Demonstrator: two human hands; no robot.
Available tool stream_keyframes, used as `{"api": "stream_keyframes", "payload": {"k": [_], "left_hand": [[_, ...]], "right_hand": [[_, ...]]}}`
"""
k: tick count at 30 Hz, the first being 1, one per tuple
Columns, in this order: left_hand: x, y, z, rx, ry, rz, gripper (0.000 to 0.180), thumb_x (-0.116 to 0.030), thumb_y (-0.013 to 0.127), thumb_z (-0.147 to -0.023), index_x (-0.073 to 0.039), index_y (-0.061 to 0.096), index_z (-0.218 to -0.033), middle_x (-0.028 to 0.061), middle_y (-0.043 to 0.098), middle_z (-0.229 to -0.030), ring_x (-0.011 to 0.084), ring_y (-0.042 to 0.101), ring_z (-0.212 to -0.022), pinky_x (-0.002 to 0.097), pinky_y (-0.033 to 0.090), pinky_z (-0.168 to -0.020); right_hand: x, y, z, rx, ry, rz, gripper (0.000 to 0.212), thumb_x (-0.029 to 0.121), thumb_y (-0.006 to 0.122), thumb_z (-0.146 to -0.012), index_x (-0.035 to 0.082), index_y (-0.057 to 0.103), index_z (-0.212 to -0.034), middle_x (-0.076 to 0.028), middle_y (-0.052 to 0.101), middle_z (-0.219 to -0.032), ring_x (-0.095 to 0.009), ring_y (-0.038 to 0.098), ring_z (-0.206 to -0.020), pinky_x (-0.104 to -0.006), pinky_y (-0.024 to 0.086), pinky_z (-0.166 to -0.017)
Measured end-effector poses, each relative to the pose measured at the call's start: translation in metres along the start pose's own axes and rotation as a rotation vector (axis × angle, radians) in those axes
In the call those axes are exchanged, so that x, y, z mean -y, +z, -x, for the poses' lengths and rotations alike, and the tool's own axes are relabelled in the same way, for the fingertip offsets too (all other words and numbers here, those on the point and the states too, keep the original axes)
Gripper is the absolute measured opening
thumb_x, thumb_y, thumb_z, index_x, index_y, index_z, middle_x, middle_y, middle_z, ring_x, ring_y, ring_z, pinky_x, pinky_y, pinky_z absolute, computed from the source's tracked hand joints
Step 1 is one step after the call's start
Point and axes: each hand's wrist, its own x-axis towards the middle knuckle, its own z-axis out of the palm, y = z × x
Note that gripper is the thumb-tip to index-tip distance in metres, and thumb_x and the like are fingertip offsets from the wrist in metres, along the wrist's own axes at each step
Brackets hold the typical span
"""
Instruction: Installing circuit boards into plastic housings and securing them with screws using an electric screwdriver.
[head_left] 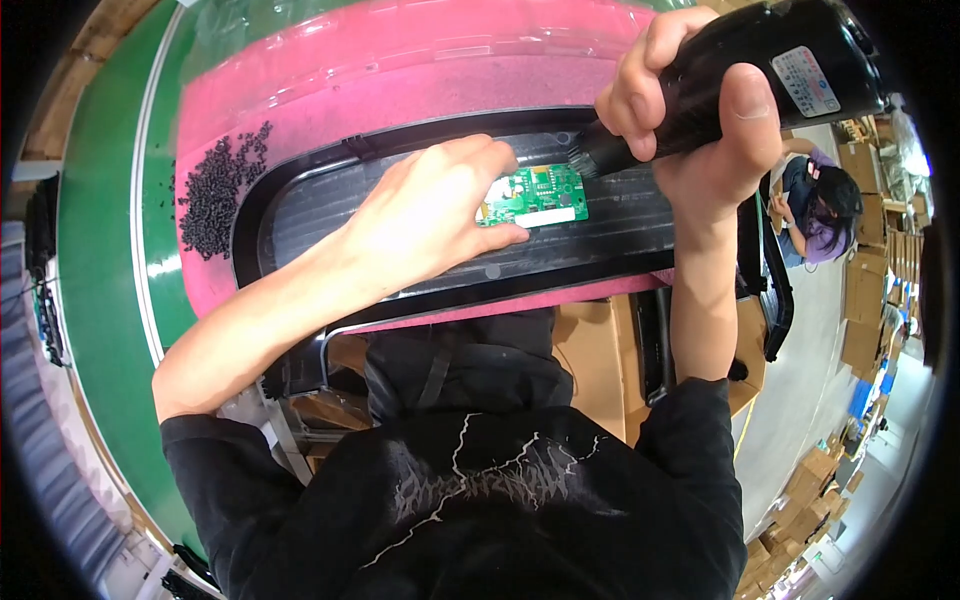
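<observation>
My left hand [430, 205] grips the left end of a green circuit board [548, 190], thumb along its near edge and fingers over the far one. The board lies inside a long black plastic housing [350, 215] with a raised rim and rounded left end. In my right hand [715, 140] is a black cordless screwdriver [745, 70], its body slanting down to the left. The tool's ribbed nose [597, 152] is at the board's far right corner; the bit and any screw under it are hidden.
A heap of small black screws [215, 200] lies left of the housing on the pink mat [300, 115]. Clear plastic sheeting [440, 45] covers the mat's far side. Cardboard [590, 345] and black parts are below the near edge. To the right sits another person [825, 205] near stacked boxes.
</observation>
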Motion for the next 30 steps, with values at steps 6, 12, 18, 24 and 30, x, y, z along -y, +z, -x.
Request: {"api": "stream_keyframes", "payload": {"k": [6,12,18,24,30], "left_hand": [[-0.001,0.001,0.0,-0.027,0.034,0.029,0.044,-0.021,0.078,-0.07,0.004,0.055,-0.097,0.0172,0.058,-0.086,0.0323,0.061,-0.079,0.0384,0.049,-0.07],[0.005,0.002,0.005,-0.097,0.073,-0.059,0.042,-0.019,0.076,-0.073,0.006,0.057,-0.101,0.0148,0.057,-0.082,0.0253,0.06,-0.074,0.0342,0.048,-0.068],[-0.011,-0.052,0.007,0.194,-0.191,0.681,0.027,-0.001,0.051,-0.088,0.004,0.056,-0.114,0.0059,0.061,-0.089,0.0108,0.054,-0.078,0.0247,0.045,-0.074],[-0.017,-0.049,0.031,0.181,-0.09,1.015,0.033,0.0,0.051,-0.09,0.005,0.051,-0.123,0.01,0.064,-0.101,0.0141,0.06,-0.091,0.0274,0.048,-0.083],[-0.023,-0.051,0.049,0.082,-0.071,1.025,0.04,0.001,0.056,-0.087,0.001,0.049,-0.127,0.0085,0.067,-0.096,0.011,0.061,-0.087,0.0272,0.051,-0.081]], "right_hand": [[-0.003,0.0,0.001,0.057,0.008,-0.048,0.049,0.05,0.047,-0.088,0.002,0.05,-0.1,-0.005,0.047,-0.063,-0.012,0.042,-0.047,-0.028,0.035,-0.052],[0.015,0.023,0.019,-0.065,-0.106,0.01,0.063,0.062,0.055,-0.079,0.004,0.051,-0.101,-0.002,0.049,-0.064,-0.011,0.044,-0.049,-0.0269,0.036,-0.051],[0.059,0.044,0.026,0.048,-0.353,-0.212,0.064,0.065,0.067,-0.069,0.011,0.051,-0.098,0.005,0.048,-0.066,-0.006,0.047,-0.048,-0.0246,0.04,-0.053],[0.065,0.064,0.014,0.141,-0.452,-0.279,0.055,0.053,0.07,-0.066,0.01,0.051,-0.094,0.005,0.051,-0.064,-0.006,0.051,-0.048,-0.0237,0.043,-0.053],[0.067,0.083,0.017,0.096,-0.492,-0.25,0.054,0.051,0.072,-0.064,0.01,0.051,-0.093,0.005,0.052,-0.063,-0.006,0.051,-0.047,-0.0232,0.043,-0.052]]}}
